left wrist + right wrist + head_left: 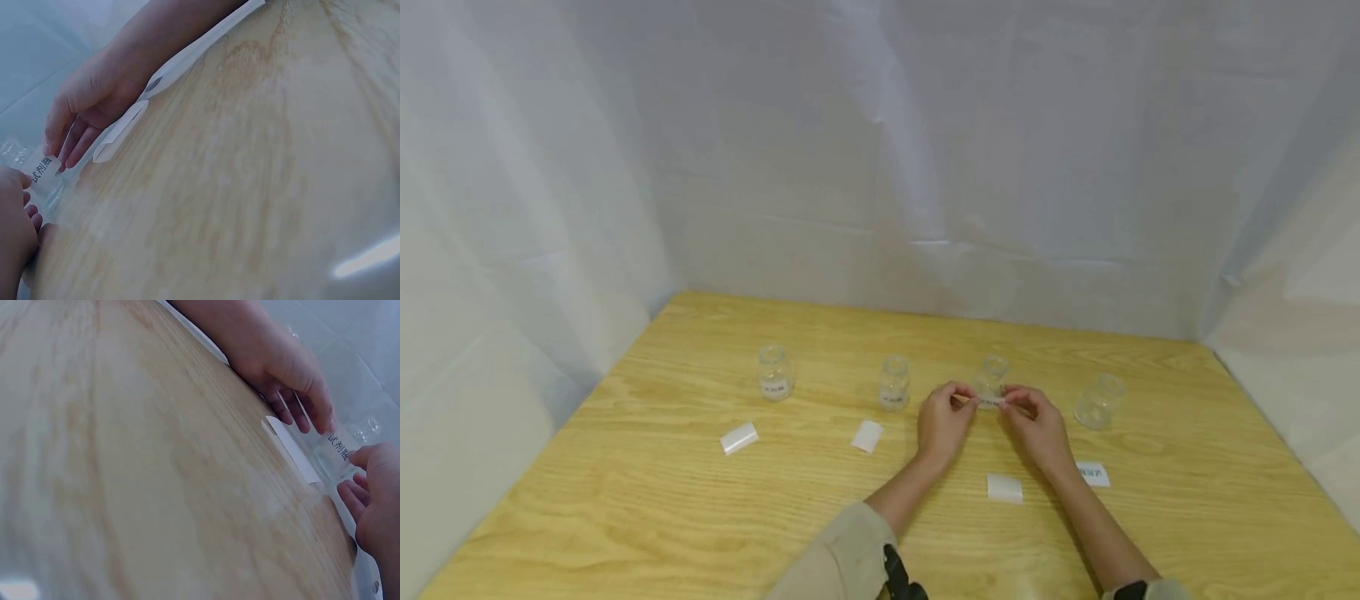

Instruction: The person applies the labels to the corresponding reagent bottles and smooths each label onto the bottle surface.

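Note:
A small clear glass bottle stands upright between the two hands. At its front, a white label with dark printed characters is stretched sideways. My left hand pinches the left end of this label between thumb and finger, while the right hand pinches the other end. In the left wrist view, the label overlaps the glass, its print facing out. The right wrist view shows the same label with fingertips at both ends.
To the left stand two glass bottles with labels on their fronts. An unlabelled bottle stands at the right. White paper pieces and a printed label lie on the wooden table. White sheeting hangs behind.

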Demonstrator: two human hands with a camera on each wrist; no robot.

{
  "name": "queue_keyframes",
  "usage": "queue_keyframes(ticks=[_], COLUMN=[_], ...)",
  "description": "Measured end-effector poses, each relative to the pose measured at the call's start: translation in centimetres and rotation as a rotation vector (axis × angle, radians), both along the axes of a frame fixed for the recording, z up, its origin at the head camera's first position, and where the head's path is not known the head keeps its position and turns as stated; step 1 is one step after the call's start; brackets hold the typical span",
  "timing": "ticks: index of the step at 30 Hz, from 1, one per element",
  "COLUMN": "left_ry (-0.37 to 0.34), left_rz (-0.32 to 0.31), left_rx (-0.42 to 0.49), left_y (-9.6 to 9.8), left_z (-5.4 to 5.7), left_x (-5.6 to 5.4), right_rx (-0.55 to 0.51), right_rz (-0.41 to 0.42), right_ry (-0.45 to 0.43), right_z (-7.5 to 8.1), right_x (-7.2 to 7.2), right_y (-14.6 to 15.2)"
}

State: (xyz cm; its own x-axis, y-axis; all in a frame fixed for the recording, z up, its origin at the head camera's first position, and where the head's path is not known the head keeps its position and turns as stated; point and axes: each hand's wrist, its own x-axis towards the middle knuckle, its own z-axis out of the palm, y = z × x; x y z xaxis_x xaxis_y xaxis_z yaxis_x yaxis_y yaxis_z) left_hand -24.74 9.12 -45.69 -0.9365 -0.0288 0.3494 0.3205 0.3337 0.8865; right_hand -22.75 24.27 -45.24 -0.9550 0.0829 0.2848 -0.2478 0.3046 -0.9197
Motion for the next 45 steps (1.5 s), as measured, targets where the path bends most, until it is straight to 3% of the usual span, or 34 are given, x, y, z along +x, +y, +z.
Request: queue_keyframes(ticks=[10,20,26,45], left_ry=[0.042,-0.012,0.021,0.075], left_rz=[0.027,-0.049,-0.057,-0.005], left_rx=[-0.021,0.068,0.091,0.039], left_y=[0.10,-0.18,-0.05,-0.02], left_z=[-0.12,-0.13,-0.14,-0.18], left_x=[0.05,-0.21,-0.35,-0.25], right_rx=[0.032,0.031,0.019,0.045], right_rz=[-0.031,-0.036,-0.042,-0.101], right_ry=[0.013,0.011,-0.010,-0.039], right_z=[-0.07,-0.22,-0.04,-0.13], right_x=[-0.26,-0.32,-0.31,-0.31], right_y=[-0.03,-0.42,-0.45,-0.70])
